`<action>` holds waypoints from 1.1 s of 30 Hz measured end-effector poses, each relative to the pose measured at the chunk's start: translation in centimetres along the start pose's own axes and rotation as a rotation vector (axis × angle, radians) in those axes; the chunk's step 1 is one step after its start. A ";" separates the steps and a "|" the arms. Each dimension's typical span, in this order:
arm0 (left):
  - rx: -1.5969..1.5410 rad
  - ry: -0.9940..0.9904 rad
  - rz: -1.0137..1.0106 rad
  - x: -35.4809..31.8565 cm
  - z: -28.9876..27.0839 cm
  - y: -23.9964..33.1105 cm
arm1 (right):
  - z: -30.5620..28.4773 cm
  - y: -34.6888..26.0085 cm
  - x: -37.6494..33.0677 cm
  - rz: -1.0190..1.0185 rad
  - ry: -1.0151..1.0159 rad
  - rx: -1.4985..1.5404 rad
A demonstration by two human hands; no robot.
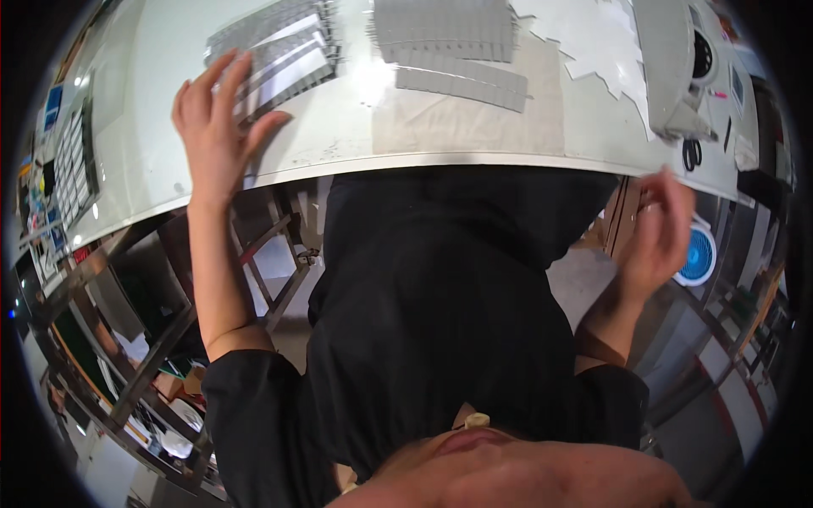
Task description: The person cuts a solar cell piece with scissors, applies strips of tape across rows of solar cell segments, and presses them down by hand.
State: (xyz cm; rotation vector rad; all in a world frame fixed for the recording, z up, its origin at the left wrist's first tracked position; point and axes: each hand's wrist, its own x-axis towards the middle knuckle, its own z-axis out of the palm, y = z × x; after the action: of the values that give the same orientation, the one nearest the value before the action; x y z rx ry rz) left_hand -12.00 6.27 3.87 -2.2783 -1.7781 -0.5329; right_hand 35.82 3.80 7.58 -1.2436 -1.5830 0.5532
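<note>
My left hand [210, 127] rests at the near left edge of a loose pile of grey strips [275, 55] with some white pieces among them. Its fingers are spread, thumb apart, with the fingertips on or just over the pile. My right hand [660, 224] is in front of the table's right edge, below a pair of black-handled scissors [692, 155]. Motion blurs its fingers, and I see nothing clear in them. Between the hands, farther back, lie a stack of grey strips [445, 30] and a separate grey strip band [461, 87].
White sheets with jagged edges [593, 42] lie on the white table [330, 140] at right. Beside them stands a grey machine part [673, 102] with a dark wheel. A gridded panel [74, 165] is at far left. A blue-and-white fan [697, 254] sits below the right edge.
</note>
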 end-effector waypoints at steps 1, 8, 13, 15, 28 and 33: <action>0.025 0.022 0.006 0.1 0.0 -0.3 | 1.1 -3.6 -0.5 0.008 -0.195 0.177; 0.160 0.111 0.031 0.5 0.6 -0.3 | 5.6 -8.3 -0.5 -0.311 -0.520 0.824; -0.112 0.125 0.128 1.1 1.6 6.5 | 5.9 -9.2 -0.3 -0.214 -0.545 0.930; -0.130 0.065 0.184 2.6 1.3 9.1 | 6.5 -9.3 0.2 -0.211 -0.513 0.949; -0.236 0.002 0.066 5.0 3.3 9.5 | 4.5 -5.2 3.4 -0.277 -0.697 0.616; -0.249 0.000 0.066 5.3 3.7 9.5 | 7.8 2.5 3.5 -0.038 -0.353 -0.181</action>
State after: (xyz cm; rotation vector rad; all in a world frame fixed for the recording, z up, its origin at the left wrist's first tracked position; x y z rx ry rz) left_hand -1.10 9.92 3.19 -2.4881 -1.7138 -0.7804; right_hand 30.03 9.62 4.01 -1.2967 -1.9841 0.6425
